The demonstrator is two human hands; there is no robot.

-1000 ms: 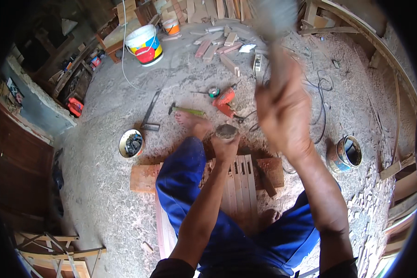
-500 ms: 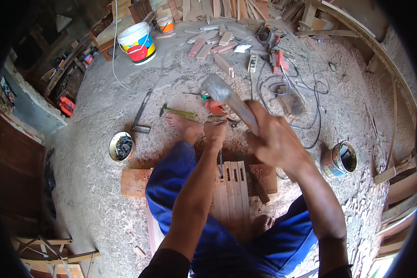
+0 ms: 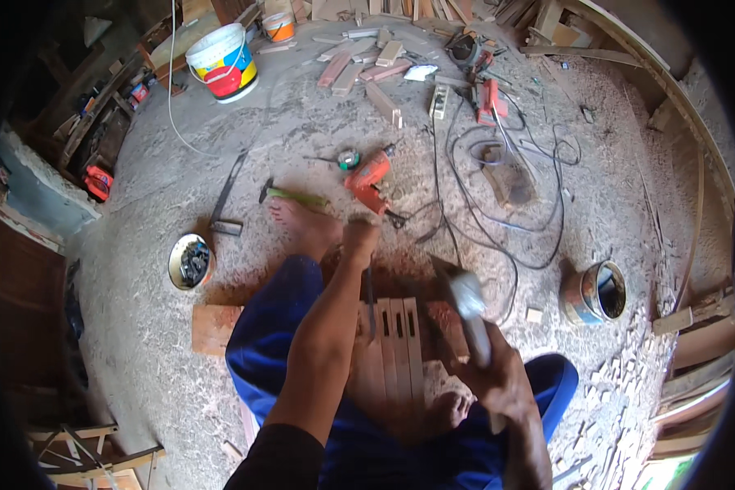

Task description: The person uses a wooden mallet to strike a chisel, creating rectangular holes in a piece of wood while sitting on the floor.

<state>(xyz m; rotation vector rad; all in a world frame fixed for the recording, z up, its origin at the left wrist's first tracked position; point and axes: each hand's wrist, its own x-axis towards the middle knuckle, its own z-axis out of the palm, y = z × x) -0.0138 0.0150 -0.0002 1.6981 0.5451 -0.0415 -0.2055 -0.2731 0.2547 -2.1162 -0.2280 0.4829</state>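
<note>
My left hand (image 3: 360, 242) is wrapped round a chisel; its thin dark blade (image 3: 371, 304) points down to the leftmost of several wooden strips (image 3: 390, 359). These lie side by side between my legs, with narrow slots cut in their tops. The chisel's handle is hidden by my fist. Lower right, my right hand (image 3: 500, 380) grips a mallet with a grey head (image 3: 466, 296) and a pale handle; its head is apart from the chisel. A reddish wooden block (image 3: 217, 328) shows under my left leg. My bare left foot (image 3: 306, 227) rests just beyond.
Ahead lie an orange-red power drill (image 3: 370, 175), a green tape measure (image 3: 348, 158), a green-handled hammer (image 3: 298, 197) and a try square (image 3: 228, 204). Dark cables (image 3: 506, 260) loop at right. A tin (image 3: 193, 261) stands left, a paint-stained can (image 3: 581, 294) right. Wood offcuts (image 3: 347, 77) lie at the back.
My right hand has swung the mallet down and toward me, from above the drill to beside the strips. My left hand still holds the chisel. The view has shifted slightly, uncovering the drill.
</note>
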